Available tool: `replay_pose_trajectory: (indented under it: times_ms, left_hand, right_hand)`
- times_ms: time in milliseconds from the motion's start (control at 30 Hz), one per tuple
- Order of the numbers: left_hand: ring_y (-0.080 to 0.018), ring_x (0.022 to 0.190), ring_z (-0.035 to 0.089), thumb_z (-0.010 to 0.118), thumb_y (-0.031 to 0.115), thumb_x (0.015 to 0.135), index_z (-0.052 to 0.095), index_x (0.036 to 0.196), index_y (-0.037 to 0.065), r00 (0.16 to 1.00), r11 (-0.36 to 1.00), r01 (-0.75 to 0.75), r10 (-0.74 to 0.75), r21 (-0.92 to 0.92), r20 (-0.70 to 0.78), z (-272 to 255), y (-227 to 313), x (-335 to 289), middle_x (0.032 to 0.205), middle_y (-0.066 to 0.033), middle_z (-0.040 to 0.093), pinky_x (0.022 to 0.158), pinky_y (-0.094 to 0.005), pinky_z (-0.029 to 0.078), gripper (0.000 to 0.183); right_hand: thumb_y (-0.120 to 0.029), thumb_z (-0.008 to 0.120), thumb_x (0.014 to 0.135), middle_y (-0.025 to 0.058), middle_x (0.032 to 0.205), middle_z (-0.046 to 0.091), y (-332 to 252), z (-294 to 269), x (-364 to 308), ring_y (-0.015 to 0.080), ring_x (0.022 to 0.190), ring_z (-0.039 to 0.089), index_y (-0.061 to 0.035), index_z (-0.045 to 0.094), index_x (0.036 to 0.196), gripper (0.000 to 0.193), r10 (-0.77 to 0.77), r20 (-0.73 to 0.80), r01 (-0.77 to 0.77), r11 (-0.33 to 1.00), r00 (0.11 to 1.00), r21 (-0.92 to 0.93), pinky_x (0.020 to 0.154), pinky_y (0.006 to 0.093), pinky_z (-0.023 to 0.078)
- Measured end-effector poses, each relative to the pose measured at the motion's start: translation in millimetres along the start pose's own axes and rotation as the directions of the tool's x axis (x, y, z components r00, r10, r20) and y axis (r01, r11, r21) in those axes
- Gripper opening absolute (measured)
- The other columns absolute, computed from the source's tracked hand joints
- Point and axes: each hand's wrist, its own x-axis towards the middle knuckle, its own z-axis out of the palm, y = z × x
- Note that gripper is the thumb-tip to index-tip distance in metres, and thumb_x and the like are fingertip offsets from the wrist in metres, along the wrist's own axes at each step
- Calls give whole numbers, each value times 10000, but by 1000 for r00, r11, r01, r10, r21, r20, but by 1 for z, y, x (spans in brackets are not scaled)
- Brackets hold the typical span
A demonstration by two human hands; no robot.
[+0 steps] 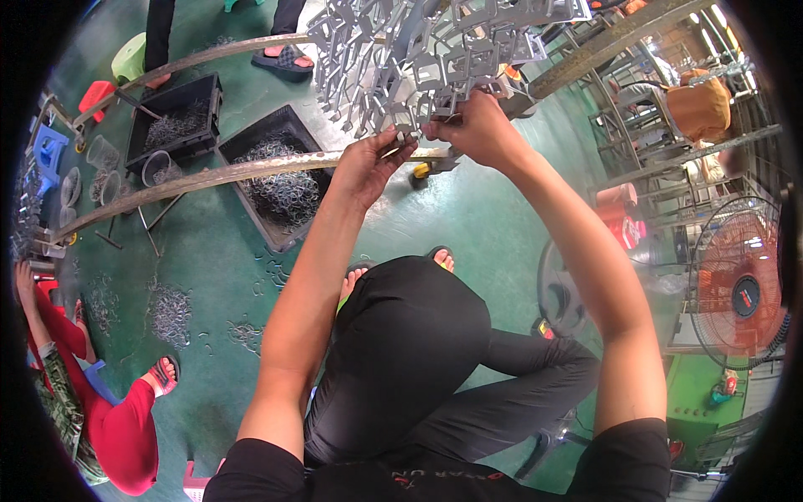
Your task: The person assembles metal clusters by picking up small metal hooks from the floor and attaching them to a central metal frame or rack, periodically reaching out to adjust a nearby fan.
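Observation:
A dense cluster of grey bent-metal brackets (439, 67) hangs in front of me at the top of the view. At its lower edge, my left hand (374, 164) has its thumb and fingers curled round a small metal bracket (405, 136). My right hand (487, 132) is just to the right and slightly higher, its fingers closed at the lowest hanging brackets. Its fingertips are partly hidden among the metal, but they seem to pinch a bracket there. The two hands are close together, thumbs facing each other.
A black crate (238, 180) of small metal hooks stands left, another crate (188, 125) behind it. A long curved bar (217, 173) crosses there. Loose hooks (170, 314) lie on the green floor. A fan (740, 289) stands right; a person in red trousers (125, 435) sits left.

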Motion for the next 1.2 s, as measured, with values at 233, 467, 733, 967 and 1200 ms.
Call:
replay_pose_trajectory:
  times_ms: [233,467,733,967,1200]
  left_hand:
    - [-311,1062,655,578,96,1024,608,1140,-112,1000,1000,4,-4,31,21,-3,-2,2,1126,-203,647,1012,-412,573,240]
    - [-312,1065,658,568,83,1024,586,1182,-110,999,986,30,-34,161,17,-4,15,-2,1145,-202,640,1007,-419,574,250]
    - [-439,1214,611,490,84,1040,578,1087,-129,994,980,100,-105,173,19,-2,42,-22,1245,-317,612,1101,-441,538,236]
    - [-427,1256,579,564,75,1012,589,1126,-66,991,981,132,-133,139,-3,-12,50,-26,1292,-315,576,1120,-461,522,183]
    - [-426,1270,562,595,84,1004,582,1141,-25,992,989,128,-127,72,-13,-20,43,-16,1292,-293,563,1124,-491,513,176]
  right_hand:
    - [-272,807,827,205,843,738,13,8,4,345,815,711,-1,782,935,293,-49,-38,49,999,998,0,778,437,536]
    - [-341,805,828,228,847,729,12,10,7,361,821,720,10,773,934,368,1,-23,0,1000,1000,30,785,435,541]
    - [-282,776,864,227,861,749,-9,31,-8,294,818,747,35,775,984,339,134,-67,-108,946,989,306,784,393,558]
    - [-289,772,858,238,810,731,-15,46,-12,273,746,730,57,764,965,362,125,-130,-71,931,984,359,713,391,546]
    - [-301,791,881,189,846,755,-10,54,-13,171,797,711,128,728,1035,459,155,-163,-73,903,974,423,727,336,560]
